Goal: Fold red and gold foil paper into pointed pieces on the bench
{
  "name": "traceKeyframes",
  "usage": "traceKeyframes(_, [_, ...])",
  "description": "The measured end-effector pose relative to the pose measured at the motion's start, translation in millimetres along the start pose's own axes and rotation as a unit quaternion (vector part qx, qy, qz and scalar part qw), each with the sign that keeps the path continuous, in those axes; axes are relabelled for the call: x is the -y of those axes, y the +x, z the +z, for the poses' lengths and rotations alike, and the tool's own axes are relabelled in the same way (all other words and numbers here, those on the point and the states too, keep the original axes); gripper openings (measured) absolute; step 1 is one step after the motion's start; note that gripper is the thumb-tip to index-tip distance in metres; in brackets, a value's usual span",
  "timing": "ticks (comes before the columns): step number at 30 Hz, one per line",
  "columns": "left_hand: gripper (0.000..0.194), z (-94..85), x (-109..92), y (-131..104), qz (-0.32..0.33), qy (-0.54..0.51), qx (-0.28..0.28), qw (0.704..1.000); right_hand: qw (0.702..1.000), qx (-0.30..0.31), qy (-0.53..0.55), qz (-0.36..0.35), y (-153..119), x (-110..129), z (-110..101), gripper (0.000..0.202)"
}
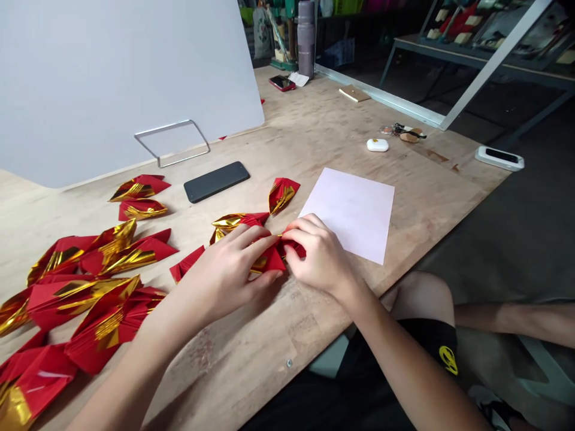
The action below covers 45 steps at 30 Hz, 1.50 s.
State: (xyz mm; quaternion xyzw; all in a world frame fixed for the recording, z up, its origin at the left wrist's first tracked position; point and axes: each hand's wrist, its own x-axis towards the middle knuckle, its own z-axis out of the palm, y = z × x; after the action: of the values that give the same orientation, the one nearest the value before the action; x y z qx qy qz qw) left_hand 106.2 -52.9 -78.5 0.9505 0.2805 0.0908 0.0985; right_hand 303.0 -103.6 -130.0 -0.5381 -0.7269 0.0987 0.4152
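Observation:
Both of my hands are on a folded red and gold paper piece point(273, 261) at the middle of the wooden table. My left hand point(238, 263) presses on its left part, thumb and fingers closed round it. At its right end my right hand point(314, 251) pinches the paper between thumb and fingers. Just behind my left hand sits another red and gold piece point(233, 221), and a smaller one point(283, 194) lies beyond my right hand. A pale pink square sheet point(354, 209) rests flat to the right. Several folded pieces point(108, 254) are spread at the left.
A black phone point(216, 181) lies behind the pieces, near a white board point(126, 78) with a wire stand point(173, 143). Farther off are a white case point(377, 145), keys point(398, 129), a bottle point(306, 39) and a white device point(499, 158). Another person's arm point(516, 322) shows at right.

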Motion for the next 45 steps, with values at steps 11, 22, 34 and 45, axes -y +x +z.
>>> traceKeyframes(11, [0.04,2.6,-10.2,1.3,-0.005,0.036,-0.052,0.998,0.999,0.031,0.013,0.009,0.2,3.5,-2.7,0.021])
traceKeyframes(22, [0.035,5.9,-14.3,0.6,-0.063,0.048,-0.019,0.997,0.998,0.049,0.037,0.019,-3.5,2.8,-5.8,0.019])
traceKeyframes(34, [0.043,3.4,-11.0,-1.2,-0.085,-0.021,-0.026,0.996,0.989,0.088,0.116,0.008,-10.7,-8.0,-18.1,0.016])
traceKeyframes(45, [0.039,-2.2,-15.1,-4.0,-0.026,0.006,-0.042,0.999,0.995,0.041,0.096,0.002,-14.3,-12.2,-10.1,0.014])
